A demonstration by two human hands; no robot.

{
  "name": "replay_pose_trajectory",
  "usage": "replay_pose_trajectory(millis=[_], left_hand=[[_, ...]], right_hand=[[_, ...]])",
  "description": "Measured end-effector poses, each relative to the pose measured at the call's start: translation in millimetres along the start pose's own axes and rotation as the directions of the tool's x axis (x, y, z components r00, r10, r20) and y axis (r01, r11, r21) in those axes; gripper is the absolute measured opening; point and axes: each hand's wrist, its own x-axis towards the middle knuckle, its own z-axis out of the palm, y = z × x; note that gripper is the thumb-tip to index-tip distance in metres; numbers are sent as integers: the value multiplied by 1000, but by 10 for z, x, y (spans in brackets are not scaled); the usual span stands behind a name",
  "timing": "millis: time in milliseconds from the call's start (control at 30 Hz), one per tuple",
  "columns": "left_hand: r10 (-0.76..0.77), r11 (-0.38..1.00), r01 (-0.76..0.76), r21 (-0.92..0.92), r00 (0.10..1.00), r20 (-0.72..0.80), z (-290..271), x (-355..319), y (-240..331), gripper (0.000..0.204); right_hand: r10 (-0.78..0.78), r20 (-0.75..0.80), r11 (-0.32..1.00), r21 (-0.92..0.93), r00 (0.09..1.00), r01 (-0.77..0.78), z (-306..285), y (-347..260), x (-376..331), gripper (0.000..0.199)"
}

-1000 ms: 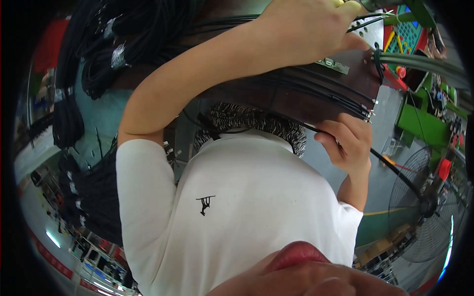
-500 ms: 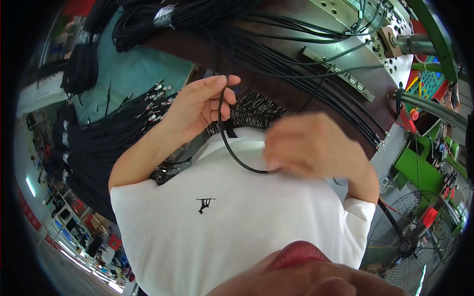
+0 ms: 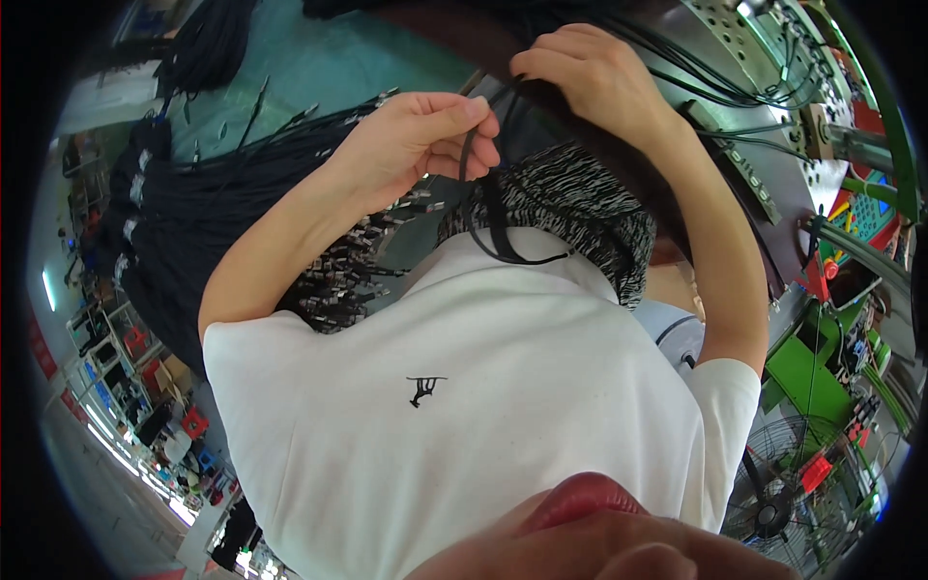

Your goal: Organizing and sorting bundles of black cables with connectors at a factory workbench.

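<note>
A thin black cable (image 3: 466, 198) hangs in a loop in front of my white shirt, its free end pointing right. My left hand (image 3: 430, 143) pinches it between thumb and fingers at the top of the loop. Higher up and to the right, my right hand (image 3: 590, 75) has its fingers curled round a stretch of black cable just past the left hand. Its fingertips are partly hidden against the dark table edge.
Left of me lies a thick bundle of black cables (image 3: 193, 222) with metal-tipped ends. Behind it is a teal tabletop (image 3: 338, 58). More black cables run to a perforated metal plate (image 3: 720, 34) at the far right. A fan (image 3: 771, 517) stands at lower right.
My right hand has risen from in front of my chest to beside the left hand. The left hand has shifted slightly right and up, and the cable's lower end now hangs free.
</note>
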Motion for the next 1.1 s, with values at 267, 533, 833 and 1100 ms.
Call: replay_pose_trajectory(millis=[267, 533, 833, 1100], left_hand=[[-28, 1000, 28, -5, 997, -70, -62, -495, -84, 27], [59, 998, -56, 33, 992, -108, -40, -1059, -268, 29], [126, 992, -127, 0, 982, -139, -5, -1612, -561, 30], [172, 985, -175, -7, 972, -162, -21, -1959, -841, 31]], right_hand=[[46, -4, 998, -34, 999, -46, 55, 45, -63, 30], [45, 16, 999, -26, 999, -44, 158, 165, -123, 33], [92, 25, 992, -84, 995, -89, 151, 212, -171, 36], [79, 37, 984, -160, 996, -72, 144, 210, -120, 33]])
